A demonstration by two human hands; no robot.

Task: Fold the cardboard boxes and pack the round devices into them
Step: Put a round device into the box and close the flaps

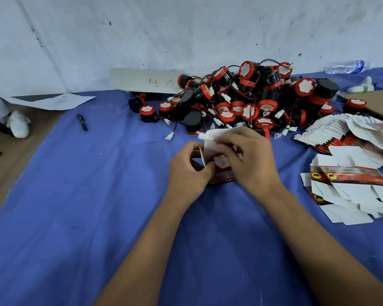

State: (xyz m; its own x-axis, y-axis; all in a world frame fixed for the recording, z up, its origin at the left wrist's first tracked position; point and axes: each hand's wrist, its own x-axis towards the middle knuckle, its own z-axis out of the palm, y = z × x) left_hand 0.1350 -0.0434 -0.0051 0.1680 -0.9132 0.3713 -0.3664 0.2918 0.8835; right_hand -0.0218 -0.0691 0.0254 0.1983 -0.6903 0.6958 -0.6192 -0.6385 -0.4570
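Along the counter's left edge, where the blue cloth (75, 195) stops short of bare brown board, lie a white glove (20, 127) and a sheet of paper (53, 101). A black pen (82, 123) rests on the cloth nearby, all well clear of the work.

At mid-counter the left hand (187, 173) pinches the near left side of a box (217, 160), fingers curled round its wall and side flap. The box stands with its mouth up, flaps raised. The right hand (250, 160) curls over the mouth and appears to be pressing a device (222, 161) down inside; its white face shows between the fingers. So the step in hand looks like seating the device. Next would be tucking in its wire and plug, then folding the side flaps and closing the lid. The trailing plug (201, 135) at the box's far rim could catch under a flap.

Behind the hands, toward the far edge, the pile of devices (241, 98) sits tangled in its wires, close enough to snag. A board marked 46 (146, 81) leans behind it.

By the right edge lie the flat boxes (352, 173), fanned in a heap, with a brown carton (376, 102) and a bottle (346, 67) beyond.
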